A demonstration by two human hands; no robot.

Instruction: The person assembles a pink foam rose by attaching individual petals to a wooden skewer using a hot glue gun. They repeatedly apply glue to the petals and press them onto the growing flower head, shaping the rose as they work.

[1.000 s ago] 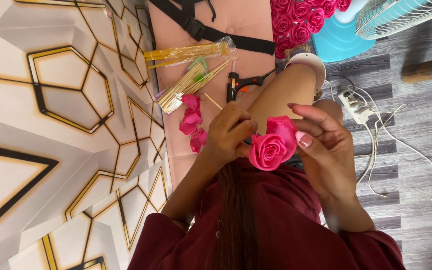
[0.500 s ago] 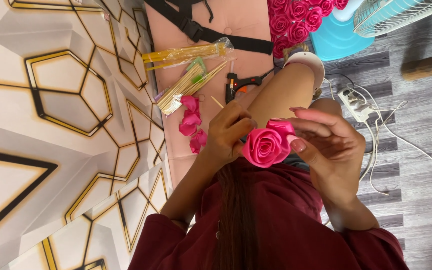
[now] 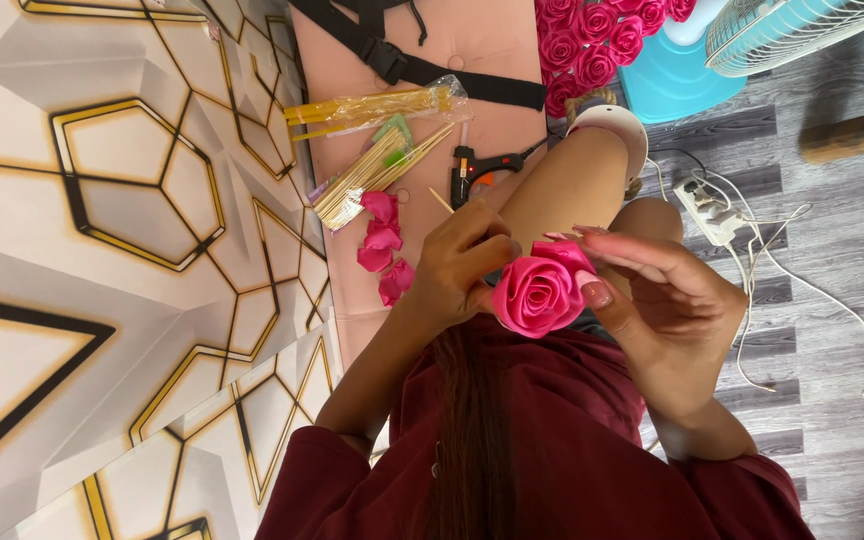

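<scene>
Two hands on one rose (image 3: 537, 293) — held mid-frame, above the lap, pink satin spiral facing up at the camera. Left hand (image 3: 462, 265) on its left side, fingers curled and pinching the base from behind; stem, if any, hidden, so long axis impossible to tell. Right hand (image 3: 667, 300) on the right, thumb pressed against the outer petal, other fingers stretched flat and together over the far edge. Both touching; neither nearer. Loose petals (image 3: 384, 250) just left, on the pink board (image 3: 472, 60); sticks (image 3: 367, 175) and glue gun (image 3: 477, 165) farther off. More finished roses (image 3: 592, 45) at the far edge.
</scene>
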